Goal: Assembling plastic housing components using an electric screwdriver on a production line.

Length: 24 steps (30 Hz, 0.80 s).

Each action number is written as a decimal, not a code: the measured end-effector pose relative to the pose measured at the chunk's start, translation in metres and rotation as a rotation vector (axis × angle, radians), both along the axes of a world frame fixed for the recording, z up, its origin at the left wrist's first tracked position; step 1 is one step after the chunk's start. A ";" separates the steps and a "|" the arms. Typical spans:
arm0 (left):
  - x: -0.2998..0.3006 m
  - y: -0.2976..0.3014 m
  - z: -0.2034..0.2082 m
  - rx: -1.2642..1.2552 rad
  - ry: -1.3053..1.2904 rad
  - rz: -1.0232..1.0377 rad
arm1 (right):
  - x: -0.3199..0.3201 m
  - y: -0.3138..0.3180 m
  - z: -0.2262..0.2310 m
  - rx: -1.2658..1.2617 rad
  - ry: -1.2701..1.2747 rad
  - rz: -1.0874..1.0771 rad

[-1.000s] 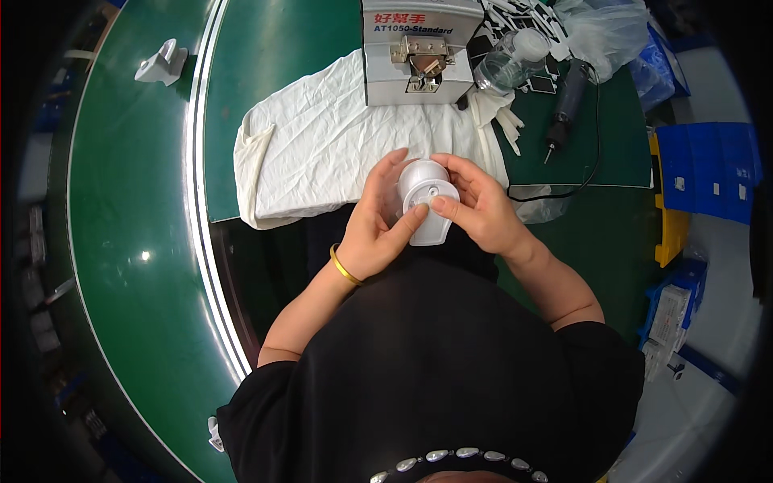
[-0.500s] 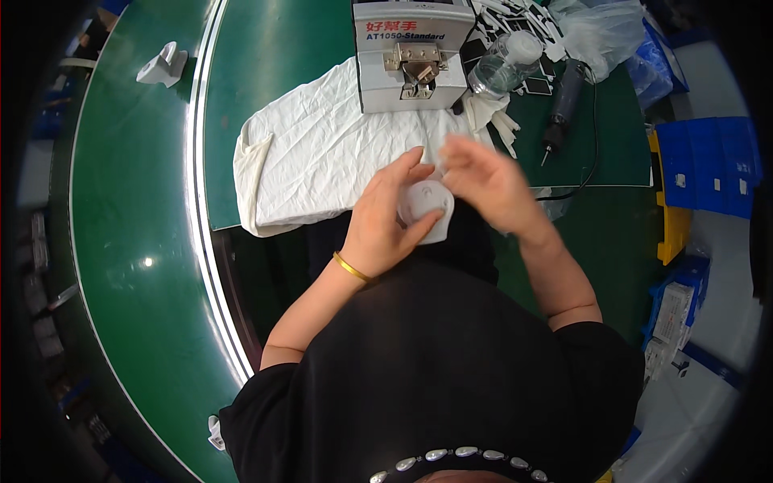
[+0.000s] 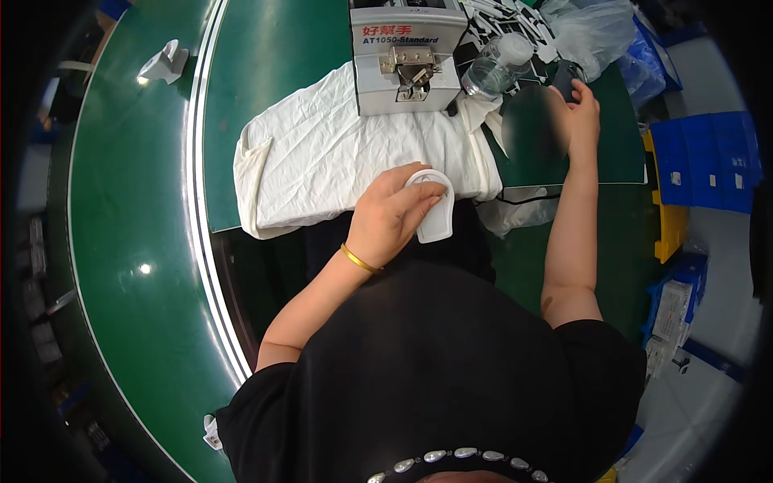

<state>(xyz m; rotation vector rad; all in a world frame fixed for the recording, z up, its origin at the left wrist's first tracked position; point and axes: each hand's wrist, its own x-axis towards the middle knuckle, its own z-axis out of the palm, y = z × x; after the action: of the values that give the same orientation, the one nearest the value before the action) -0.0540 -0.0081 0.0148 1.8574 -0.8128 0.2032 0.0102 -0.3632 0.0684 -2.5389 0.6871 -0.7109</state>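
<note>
Above my lap, my left hand [image 3: 392, 211] is closed around a white plastic part [image 3: 436, 222] with a rounded rim and a tapering lower end. The thumb and fingers reach inside its rim. Out to the right, my right hand [image 3: 581, 117] has its fingers wrapped round the dark body of an electric screwdriver [image 3: 568, 79] at the table's right side. A dark blurred patch hides the screwdriver's lower part and tip.
A grey screw feeder [image 3: 407, 76] stands on white cloth [image 3: 322, 153] ahead. Beside it are a clear bottle [image 3: 493, 71], loose white strips and plastic bags [image 3: 592, 32]. Another white part [image 3: 165, 63] sits on the left green surface. Blue bins [image 3: 704, 165] are at right.
My right hand has moved from beside the white part out to the right and taken hold of the electric screwdriver. My left hand has tilted the white part and reaches its fingers into it.
</note>
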 end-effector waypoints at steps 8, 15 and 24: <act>-0.013 0.002 0.006 0.063 0.013 -0.013 | 0.030 -0.049 -0.030 0.549 0.150 0.015; -0.008 0.023 0.030 -0.038 -0.059 -0.025 | -0.011 -0.035 0.008 1.766 -0.254 0.924; -0.003 0.017 0.003 -0.026 0.041 0.056 | 0.037 0.136 0.112 1.006 -0.661 1.191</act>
<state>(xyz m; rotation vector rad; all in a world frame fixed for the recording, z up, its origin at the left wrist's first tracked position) -0.0571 0.0091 0.0176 1.8555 -0.7276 0.2090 0.0476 -0.2273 0.1800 -1.2395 -0.5765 -0.4740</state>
